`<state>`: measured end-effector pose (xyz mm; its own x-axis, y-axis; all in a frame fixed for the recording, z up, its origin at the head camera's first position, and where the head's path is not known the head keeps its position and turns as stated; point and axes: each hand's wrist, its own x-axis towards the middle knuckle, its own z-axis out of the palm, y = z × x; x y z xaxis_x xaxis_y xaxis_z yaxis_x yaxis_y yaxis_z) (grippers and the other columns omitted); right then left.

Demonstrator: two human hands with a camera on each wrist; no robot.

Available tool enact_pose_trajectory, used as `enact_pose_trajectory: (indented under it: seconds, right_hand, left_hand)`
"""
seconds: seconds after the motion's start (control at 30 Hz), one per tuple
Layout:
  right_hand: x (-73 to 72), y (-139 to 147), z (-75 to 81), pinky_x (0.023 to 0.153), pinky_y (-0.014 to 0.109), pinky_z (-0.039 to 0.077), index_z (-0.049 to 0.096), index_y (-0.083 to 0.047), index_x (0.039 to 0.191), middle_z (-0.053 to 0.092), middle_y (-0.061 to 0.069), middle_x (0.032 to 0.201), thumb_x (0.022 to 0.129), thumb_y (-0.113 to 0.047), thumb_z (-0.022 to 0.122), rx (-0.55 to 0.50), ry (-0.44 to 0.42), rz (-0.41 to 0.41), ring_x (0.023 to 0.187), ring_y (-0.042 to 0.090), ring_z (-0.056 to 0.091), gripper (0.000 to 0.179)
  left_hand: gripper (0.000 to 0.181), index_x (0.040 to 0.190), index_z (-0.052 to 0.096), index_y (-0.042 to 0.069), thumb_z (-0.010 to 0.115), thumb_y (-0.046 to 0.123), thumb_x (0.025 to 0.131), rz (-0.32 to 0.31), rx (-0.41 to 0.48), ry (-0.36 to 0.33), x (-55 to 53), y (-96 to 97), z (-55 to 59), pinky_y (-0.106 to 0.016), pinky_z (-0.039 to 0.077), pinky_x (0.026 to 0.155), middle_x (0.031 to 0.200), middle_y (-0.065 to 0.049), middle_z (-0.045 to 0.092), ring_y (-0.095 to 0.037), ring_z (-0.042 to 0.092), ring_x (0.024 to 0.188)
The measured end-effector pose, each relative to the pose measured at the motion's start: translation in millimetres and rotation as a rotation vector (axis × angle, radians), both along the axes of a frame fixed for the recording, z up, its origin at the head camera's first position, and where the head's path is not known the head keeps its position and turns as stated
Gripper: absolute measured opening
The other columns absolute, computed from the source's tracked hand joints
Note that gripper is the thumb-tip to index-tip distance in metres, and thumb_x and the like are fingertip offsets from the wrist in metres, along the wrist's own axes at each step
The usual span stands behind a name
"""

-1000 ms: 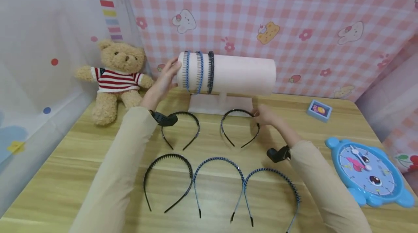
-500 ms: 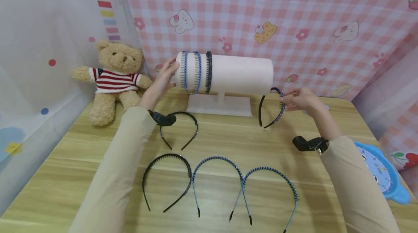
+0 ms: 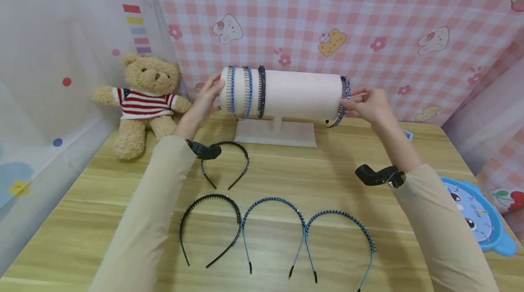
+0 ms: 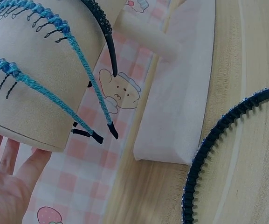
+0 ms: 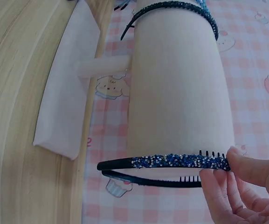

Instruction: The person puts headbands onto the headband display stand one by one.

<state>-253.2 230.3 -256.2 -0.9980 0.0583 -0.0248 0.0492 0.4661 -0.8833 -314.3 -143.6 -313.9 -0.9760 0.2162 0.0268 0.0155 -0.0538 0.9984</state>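
Observation:
A pale pink cylindrical headband stand (image 3: 303,94) carries two blue headbands (image 3: 248,92) and a black one (image 3: 262,92) toward its left side. My left hand (image 3: 204,96) touches the stand's left end, its fingers straight against it in the left wrist view (image 4: 8,182). At the opposite end, my right hand (image 3: 370,103) pinches a black headband with blue and silver glitter (image 5: 171,161) between thumb and fingers. That headband stands right at the cylinder's right end, its tips pointing down and toward the front. Part of its toothed inner side shows in the right wrist view.
On the wooden table (image 3: 311,178) lie a black headband (image 3: 247,158), another black one (image 3: 239,219) and two blue ones (image 3: 272,198) (image 3: 340,212). A teddy bear (image 3: 143,101) sits back left; a blue clock (image 3: 497,233) lies at right. Behind hangs a checked cloth (image 3: 303,10).
My right hand has lifted the glittery headband off the table, carried it right, then up to the stand's right end. My left hand stays at the left end.

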Motion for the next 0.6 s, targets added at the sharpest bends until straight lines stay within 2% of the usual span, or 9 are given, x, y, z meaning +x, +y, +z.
enact_pose_trajectory:
  seconds: [0.23,0.37,0.43,0.5,0.53,0.6]
  right_hand:
    - [-5.1,-10,3.9,0.061,0.02,0.055,0.05,-0.002,0.104,0.058,-0.013,0.068,0.084,-0.021,0.065,0.011,0.044,-0.001,0.059,0.002,0.062,0.032]
    - [-10.9,-10,2.8,0.059,0.021,0.055,0.052,0.002,0.11,0.061,-0.011,0.071,0.083,-0.024,0.066,0.105,0.102,0.055,0.06,0.004,0.062,0.04]
    - [-13.3,-8,2.6,0.063,0.023,0.055,0.049,0.001,0.119,0.062,-0.003,0.084,0.083,-0.027,0.067,0.198,0.131,0.09,0.071,0.01,0.062,0.049]
    - [-16.4,-5,2.9,0.08,0.033,0.053,0.039,-0.002,0.133,0.058,0.012,0.11,0.083,-0.029,0.066,0.287,0.153,0.151,0.095,0.024,0.06,0.063]
    - [-18.6,-2,2.8,0.09,0.04,0.048,0.032,-0.005,0.139,0.05,0.019,0.124,0.084,-0.031,0.065,0.332,0.159,0.196,0.109,0.03,0.053,0.069]
    - [-23.6,5,2.5,0.104,0.053,0.032,0.016,-0.011,0.146,0.026,0.023,0.145,0.086,-0.034,0.062,0.403,0.156,0.298,0.129,0.039,0.032,0.08]
  left_hand:
    - [0.058,0.146,0.019,0.025,0.041,0.039,0.094,0.004,0.007,0.003,-0.7,-1.1,-0.3,-0.054,0.022,0.109,0.151,-0.004,0.022,-0.023,0.022,0.138]
    - [0.057,0.145,0.02,0.024,0.041,0.038,0.094,0.005,0.013,0.003,-0.4,-0.4,-0.4,-0.054,0.023,0.109,0.15,-0.005,0.023,-0.024,0.024,0.136]
    - [0.057,0.145,0.021,0.023,0.041,0.037,0.094,0.001,0.015,0.003,-0.3,0.0,-0.4,-0.054,0.023,0.109,0.15,-0.005,0.023,-0.024,0.025,0.136]
    - [0.057,0.145,0.02,0.023,0.042,0.038,0.094,-0.002,0.015,0.004,-0.2,-0.2,-0.1,-0.055,0.023,0.109,0.15,-0.005,0.023,-0.025,0.024,0.137]
    - [0.057,0.145,0.02,0.023,0.042,0.038,0.094,-0.004,0.011,0.005,-0.3,-0.5,-0.3,-0.055,0.023,0.109,0.15,-0.005,0.022,-0.024,0.024,0.137]
    - [0.058,0.145,0.02,0.024,0.042,0.039,0.094,-0.007,0.004,0.008,0.1,-1.6,-0.7,-0.055,0.022,0.109,0.15,-0.005,0.022,-0.025,0.023,0.138]
